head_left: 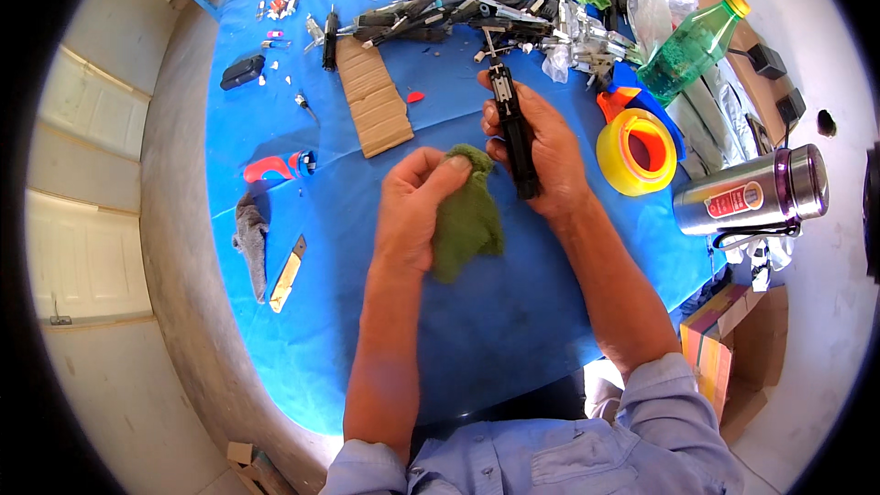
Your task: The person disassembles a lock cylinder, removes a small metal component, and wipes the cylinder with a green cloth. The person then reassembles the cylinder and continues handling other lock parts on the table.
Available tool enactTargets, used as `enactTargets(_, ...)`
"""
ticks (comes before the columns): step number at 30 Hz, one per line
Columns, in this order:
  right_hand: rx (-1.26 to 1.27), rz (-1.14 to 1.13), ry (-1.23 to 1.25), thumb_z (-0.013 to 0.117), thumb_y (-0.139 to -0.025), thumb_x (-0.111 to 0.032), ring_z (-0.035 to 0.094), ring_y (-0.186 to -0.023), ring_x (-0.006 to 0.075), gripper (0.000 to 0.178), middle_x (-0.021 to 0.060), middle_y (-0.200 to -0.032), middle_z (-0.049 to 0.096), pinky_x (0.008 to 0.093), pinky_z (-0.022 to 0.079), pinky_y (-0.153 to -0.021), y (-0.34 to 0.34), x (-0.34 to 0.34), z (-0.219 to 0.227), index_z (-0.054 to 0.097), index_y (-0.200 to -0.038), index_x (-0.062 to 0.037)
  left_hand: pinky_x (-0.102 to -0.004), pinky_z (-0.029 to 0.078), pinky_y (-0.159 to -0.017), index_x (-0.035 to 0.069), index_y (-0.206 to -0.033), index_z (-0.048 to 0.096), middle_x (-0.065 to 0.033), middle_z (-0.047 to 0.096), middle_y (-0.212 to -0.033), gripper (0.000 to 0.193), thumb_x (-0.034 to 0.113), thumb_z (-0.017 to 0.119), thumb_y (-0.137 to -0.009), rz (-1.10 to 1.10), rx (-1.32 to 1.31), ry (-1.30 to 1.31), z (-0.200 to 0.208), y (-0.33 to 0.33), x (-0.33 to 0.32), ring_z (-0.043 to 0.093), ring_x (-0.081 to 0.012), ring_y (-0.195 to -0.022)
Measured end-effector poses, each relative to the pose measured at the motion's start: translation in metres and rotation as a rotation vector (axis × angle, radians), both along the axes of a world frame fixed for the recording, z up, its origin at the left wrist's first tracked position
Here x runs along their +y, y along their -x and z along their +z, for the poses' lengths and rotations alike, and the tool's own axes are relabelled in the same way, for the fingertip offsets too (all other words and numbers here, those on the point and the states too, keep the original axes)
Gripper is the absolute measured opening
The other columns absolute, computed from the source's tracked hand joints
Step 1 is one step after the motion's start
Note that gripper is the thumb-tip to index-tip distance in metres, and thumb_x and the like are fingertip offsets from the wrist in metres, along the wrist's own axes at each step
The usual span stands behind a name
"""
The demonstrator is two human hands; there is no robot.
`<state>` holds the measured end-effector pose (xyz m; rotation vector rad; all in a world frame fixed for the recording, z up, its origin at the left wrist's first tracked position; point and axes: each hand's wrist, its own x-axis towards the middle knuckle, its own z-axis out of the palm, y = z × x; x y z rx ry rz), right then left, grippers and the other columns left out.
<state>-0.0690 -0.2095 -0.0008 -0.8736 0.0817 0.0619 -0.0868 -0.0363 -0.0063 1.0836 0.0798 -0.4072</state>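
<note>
My left hand (414, 203) pinches a green cloth (467, 225) between thumb and fingers, and the cloth's loose part hangs down over the blue table cover. Just right of it, my right hand (543, 145) is closed around a slim black mechanism (515, 133). Silvery metal parts show along the upper part of this mechanism, and a thin metal rod sticks out of its far end. The cloth and the mechanism are close together but apart. Beyond my hands lies a heap of similar black and silvery parts (440, 14). A cardboard strip (371, 96) lies flat left of the mechanism.
Tape rolls (612, 170), a green bottle (687, 53) and a steel flask (747, 192) stand or lie at the right. On the left are a utility knife (288, 275), a grey cloth (249, 243) and a red-and-blue tool (275, 168). An open carton (710, 348) sits below the table's right edge.
</note>
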Motion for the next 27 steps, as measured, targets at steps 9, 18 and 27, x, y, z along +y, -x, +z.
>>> enactTargets(9,0.033,0.009,0.05,0.043,-0.106,-0.031,0.054,-0.073,0.007,0.038,-0.0012,-0.086,0.059,0.0224,0.046,-0.058,0.001,0.003,0.003,0.06,-0.13,-0.0061,-0.0271,0.054,-0.063,0.002,-0.098,0.066,-0.0058,0.068,-0.084,0.014,0.015,0.066,-0.093,0.044,-0.053,0.018,-0.004,-0.004,0.008,0.065,-0.0127,-0.071)
enactTargets(18,0.001,-0.117,0.094,0.046,-0.104,-0.031,0.053,-0.071,0.0073,0.036,-0.0006,-0.083,0.059,0.0227,0.043,-0.056,-0.004,-0.013,0.004,0.063,-0.125,-0.0069,-0.0348,0.059,-0.066,0.005,-0.103,0.067,-0.0096,0.068,-0.089,0.022,0.024,0.063,-0.093,0.496,-0.011,0.259,0.006,-0.01,0.034,0.068,-0.0202,-0.077)
enactTargets(27,-0.003,-0.249,0.147,0.059,-0.098,-0.027,0.056,-0.066,0.0079,0.036,0.0016,-0.082,0.064,0.0241,0.044,-0.055,-0.006,-0.012,-0.006,0.064,-0.125,-0.0045,-0.0351,0.059,-0.068,0.002,-0.106,0.067,-0.0112,0.069,-0.092,0.025,0.024,0.061,-0.095,0.433,-0.094,0.286,-0.002,-0.009,0.035,0.067,-0.0222,-0.078)
